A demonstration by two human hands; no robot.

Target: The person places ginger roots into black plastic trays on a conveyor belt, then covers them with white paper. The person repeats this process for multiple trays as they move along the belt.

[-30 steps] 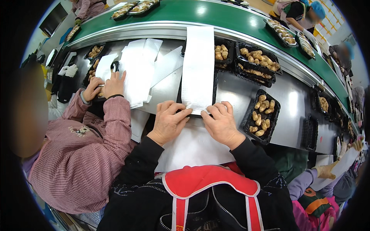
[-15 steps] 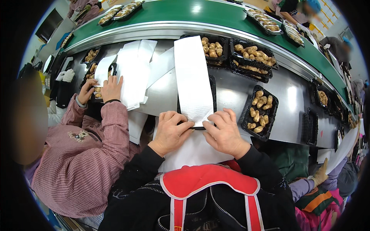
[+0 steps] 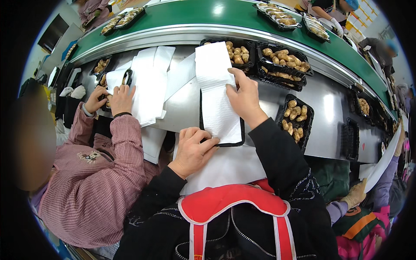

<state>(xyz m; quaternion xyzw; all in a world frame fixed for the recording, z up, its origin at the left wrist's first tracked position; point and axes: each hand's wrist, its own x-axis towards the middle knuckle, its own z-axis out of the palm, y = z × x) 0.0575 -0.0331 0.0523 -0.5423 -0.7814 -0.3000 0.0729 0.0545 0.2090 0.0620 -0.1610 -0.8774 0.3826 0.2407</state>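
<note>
In front of me a long white paper sheet [image 3: 221, 115] lies in a black plastic tray [image 3: 242, 132], its far part reaching past the tray. My left hand [image 3: 193, 149] has its fingers curled on the paper at the tray's near left corner. Farther up, my right hand [image 3: 247, 97] pinches the sheet's right edge between thumb and fingers, where the paper bends across. Most of the tray is hidden under the sheet. More white paper [image 3: 227, 169] lies at the table's near edge, below my hands.
Black trays of brown, knobbly produce stand beyond [image 3: 284, 60] and right [image 3: 299, 115] of my hands. A stack of white sheets [image 3: 147, 86] lies left, beside a co-worker's hands [image 3: 121, 99]. Behind runs a green conveyor belt [image 3: 190, 15] carrying filled trays. Another co-worker's gloved hand [image 3: 355, 195] is at the right.
My right hand has moved from the tray's near edge up and away to the sheet's right edge. The paper now lies down in the tray with a bend. Trays on the belt have shifted left.
</note>
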